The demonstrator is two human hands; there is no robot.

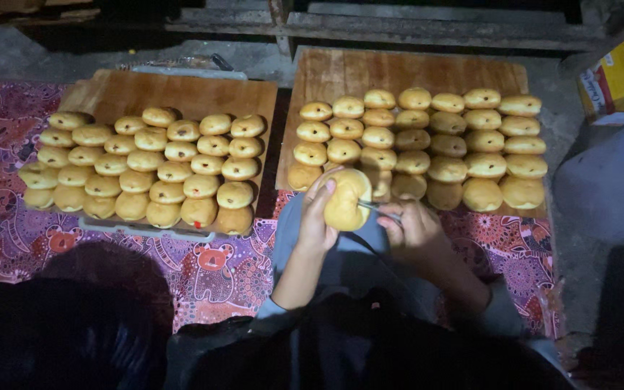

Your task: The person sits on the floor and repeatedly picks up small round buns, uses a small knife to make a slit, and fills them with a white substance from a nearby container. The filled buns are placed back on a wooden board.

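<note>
My left hand holds a round golden bun upright above my lap. In my right hand is a thin metal tool, and its tip pokes into the bun's right side. Just beyond my hands lies a wooden board covered with several rows of similar buns. A second wooden board to the left carries several more rows of buns, some with a dark spot in the side.
Both boards rest on a red patterned cloth on the floor. A yellow carton stands at the far right. Dark shapes fill the lower left corner and the right edge. Wooden planks run along the back.
</note>
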